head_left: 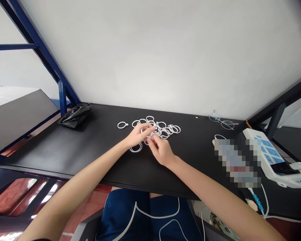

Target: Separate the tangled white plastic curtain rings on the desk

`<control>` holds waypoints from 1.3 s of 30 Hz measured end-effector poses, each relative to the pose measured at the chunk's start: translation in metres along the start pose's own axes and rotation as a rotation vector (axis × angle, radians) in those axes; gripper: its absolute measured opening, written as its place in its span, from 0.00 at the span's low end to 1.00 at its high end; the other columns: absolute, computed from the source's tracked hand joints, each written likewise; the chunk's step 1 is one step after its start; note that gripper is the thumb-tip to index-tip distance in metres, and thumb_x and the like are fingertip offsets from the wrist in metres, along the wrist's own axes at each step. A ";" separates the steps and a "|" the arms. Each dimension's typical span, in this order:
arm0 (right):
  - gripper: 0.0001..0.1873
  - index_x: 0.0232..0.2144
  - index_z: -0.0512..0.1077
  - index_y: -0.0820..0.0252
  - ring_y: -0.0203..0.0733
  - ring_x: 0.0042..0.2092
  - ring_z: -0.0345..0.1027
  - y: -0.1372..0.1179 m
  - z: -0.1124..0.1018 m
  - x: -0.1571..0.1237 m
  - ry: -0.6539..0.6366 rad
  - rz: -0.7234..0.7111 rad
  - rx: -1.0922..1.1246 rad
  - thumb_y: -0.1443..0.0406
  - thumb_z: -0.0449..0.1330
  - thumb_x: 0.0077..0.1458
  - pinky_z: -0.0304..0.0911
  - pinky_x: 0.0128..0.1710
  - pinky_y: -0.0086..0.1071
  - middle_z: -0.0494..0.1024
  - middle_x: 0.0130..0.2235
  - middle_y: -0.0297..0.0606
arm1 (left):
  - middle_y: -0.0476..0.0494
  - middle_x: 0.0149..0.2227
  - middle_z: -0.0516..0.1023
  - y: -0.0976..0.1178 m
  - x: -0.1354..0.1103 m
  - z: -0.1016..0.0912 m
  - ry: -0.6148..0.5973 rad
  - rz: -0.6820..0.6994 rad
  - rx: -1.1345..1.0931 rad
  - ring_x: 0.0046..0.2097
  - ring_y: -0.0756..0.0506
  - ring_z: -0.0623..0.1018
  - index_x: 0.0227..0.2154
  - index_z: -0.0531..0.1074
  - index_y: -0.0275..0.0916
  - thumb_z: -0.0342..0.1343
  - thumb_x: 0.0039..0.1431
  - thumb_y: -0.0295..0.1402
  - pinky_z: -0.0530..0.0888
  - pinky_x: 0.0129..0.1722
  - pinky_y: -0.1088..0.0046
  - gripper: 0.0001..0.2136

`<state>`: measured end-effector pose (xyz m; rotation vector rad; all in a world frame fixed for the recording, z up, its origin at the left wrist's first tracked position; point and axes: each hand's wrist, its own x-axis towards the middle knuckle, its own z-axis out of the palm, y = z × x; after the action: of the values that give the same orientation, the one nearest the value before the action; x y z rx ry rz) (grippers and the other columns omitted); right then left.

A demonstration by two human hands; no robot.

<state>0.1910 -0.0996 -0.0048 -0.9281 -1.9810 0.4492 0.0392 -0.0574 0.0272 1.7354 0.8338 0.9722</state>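
Black desk (65, 150): left hand (137, 135), right hand (160, 150) half-closed on white plastic rings (165, 131).

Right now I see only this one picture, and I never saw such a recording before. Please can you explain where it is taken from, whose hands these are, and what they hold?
There is no machine here. These are a person's two bare hands, and the picture comes from a camera worn on that person's head, looking forward and down. This is why the arms come in from the bottom.

On the black table lies a loose pile of white rings. The left hand and the right hand are close together at the pile and both seem to grip rings, but how many is hard to tell.

Farther away are a black bag, glasses and a white power strip. A blurred patch hides something on the right.
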 end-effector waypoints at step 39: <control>0.15 0.26 0.58 0.58 0.32 0.17 0.55 -0.001 0.005 -0.004 -0.029 -0.105 -0.257 0.64 0.43 0.67 0.46 0.20 0.27 0.61 0.17 0.28 | 0.53 0.15 0.55 -0.007 -0.005 0.004 0.313 0.379 0.467 0.20 0.54 0.54 0.14 0.59 0.36 0.46 0.65 0.39 0.54 0.21 0.74 0.23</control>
<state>0.1874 -0.1035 -0.0092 -0.9731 -2.1361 0.1512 0.0393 -0.0612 0.0184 2.2298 1.0102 1.4109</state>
